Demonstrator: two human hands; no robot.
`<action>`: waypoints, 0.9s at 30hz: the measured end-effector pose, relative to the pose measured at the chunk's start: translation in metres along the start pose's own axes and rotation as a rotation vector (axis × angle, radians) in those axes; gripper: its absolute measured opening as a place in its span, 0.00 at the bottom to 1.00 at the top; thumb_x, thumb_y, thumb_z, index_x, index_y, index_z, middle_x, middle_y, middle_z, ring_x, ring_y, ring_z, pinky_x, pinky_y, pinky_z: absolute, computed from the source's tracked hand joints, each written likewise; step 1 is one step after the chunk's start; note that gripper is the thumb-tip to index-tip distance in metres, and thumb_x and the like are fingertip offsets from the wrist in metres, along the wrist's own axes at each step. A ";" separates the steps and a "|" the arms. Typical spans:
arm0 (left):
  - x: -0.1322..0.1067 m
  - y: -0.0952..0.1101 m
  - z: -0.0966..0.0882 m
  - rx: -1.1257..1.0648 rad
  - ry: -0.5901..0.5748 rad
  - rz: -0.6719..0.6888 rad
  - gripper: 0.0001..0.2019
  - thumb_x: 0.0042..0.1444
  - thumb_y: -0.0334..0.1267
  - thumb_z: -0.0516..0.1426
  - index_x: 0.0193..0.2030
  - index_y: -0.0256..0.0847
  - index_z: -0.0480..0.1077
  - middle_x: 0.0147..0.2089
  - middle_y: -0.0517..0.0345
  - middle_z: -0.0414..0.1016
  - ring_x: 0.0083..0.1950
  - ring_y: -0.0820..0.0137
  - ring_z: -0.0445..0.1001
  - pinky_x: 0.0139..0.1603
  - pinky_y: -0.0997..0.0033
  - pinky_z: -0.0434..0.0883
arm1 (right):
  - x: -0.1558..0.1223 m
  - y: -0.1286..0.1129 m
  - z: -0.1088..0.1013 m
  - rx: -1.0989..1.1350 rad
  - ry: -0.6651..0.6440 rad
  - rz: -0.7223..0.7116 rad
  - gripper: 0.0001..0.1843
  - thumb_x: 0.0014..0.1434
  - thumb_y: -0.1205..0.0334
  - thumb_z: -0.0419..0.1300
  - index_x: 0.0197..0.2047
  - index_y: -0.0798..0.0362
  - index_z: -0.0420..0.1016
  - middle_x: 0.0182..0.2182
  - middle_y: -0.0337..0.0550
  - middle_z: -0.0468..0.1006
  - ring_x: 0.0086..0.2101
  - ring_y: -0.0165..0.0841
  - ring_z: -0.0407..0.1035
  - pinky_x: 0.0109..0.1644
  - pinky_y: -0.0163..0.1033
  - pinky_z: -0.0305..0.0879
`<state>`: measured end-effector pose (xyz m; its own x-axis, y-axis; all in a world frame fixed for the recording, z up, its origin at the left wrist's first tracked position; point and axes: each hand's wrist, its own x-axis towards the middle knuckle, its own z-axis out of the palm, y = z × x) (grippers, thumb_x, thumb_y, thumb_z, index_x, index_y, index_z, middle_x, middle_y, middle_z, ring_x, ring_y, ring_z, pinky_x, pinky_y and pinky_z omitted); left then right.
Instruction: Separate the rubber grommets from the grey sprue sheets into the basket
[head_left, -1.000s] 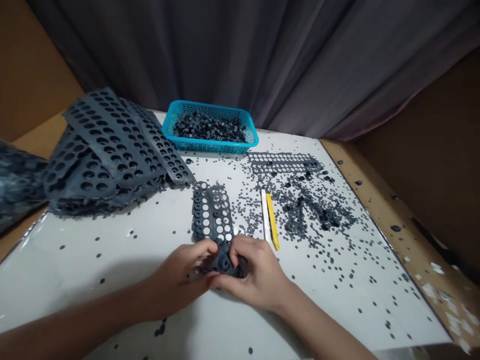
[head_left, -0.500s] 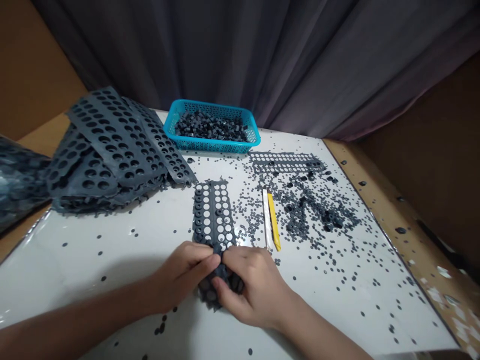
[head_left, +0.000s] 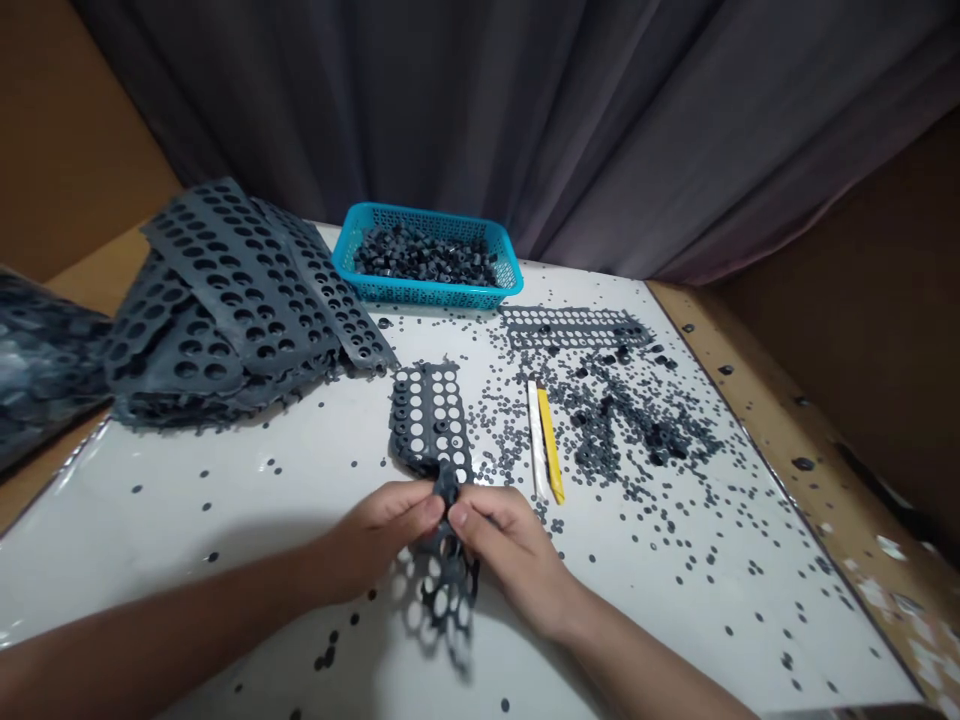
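A dark grey rubber sheet (head_left: 429,410) with rows of round holes lies lengthwise in front of me, its near end lifted and bunched up. My left hand (head_left: 375,530) pinches it from the left between thumb and fingers. From the right, my right hand (head_left: 506,540) pinches the same folded part, thumbs almost meeting. A few round rubber pieces still sit in holes along the sheet's left edge. Below the hands the punched end hangs twisted and slightly blurred. Whether a loose piece is between the fingertips is hidden.
A blue basket (head_left: 427,290) of small rubber pieces stands at the back. Stacked rubber sheets (head_left: 225,290) are at the left, beside a clear bag (head_left: 45,370). Another punched sheet (head_left: 574,327), white and yellow strips (head_left: 550,445), and scattered small discs (head_left: 615,430) lie at the right.
The sheet's near end has been raised off the table and folded up between my hands. My right hand has shifted from lying over the sheet to pinching its fold beside the left.
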<state>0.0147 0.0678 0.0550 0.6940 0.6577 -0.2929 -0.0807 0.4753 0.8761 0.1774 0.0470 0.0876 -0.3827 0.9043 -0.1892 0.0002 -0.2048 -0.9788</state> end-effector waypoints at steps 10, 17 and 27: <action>0.005 -0.010 -0.010 -0.118 0.105 -0.049 0.16 0.55 0.47 0.55 0.25 0.36 0.66 0.24 0.62 0.59 0.27 0.75 0.58 0.32 0.75 0.60 | 0.009 0.014 0.000 -0.230 0.075 -0.272 0.16 0.60 0.58 0.51 0.22 0.52 0.58 0.20 0.37 0.61 0.23 0.28 0.55 0.28 0.34 0.52; -0.003 0.005 -0.002 0.451 0.103 0.209 0.20 0.61 0.45 0.46 0.24 0.37 0.66 0.28 0.56 0.64 0.34 0.68 0.63 0.36 0.70 0.60 | 0.000 0.002 -0.011 -0.775 0.089 -0.519 0.16 0.53 0.57 0.60 0.24 0.51 0.55 0.19 0.35 0.59 0.21 0.28 0.53 0.25 0.34 0.49; -0.006 0.004 0.005 0.622 0.220 0.339 0.23 0.62 0.48 0.42 0.26 0.37 0.68 0.33 0.54 0.65 0.37 0.67 0.64 0.42 0.68 0.63 | -0.006 -0.004 -0.007 -0.920 0.116 -0.372 0.16 0.58 0.52 0.55 0.24 0.53 0.59 0.19 0.37 0.64 0.21 0.27 0.56 0.25 0.32 0.47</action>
<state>0.0132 0.0626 0.0619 0.5380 0.8427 0.0190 0.2007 -0.1500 0.9681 0.1860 0.0451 0.0920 -0.4108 0.8932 0.1831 0.6328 0.4238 -0.6480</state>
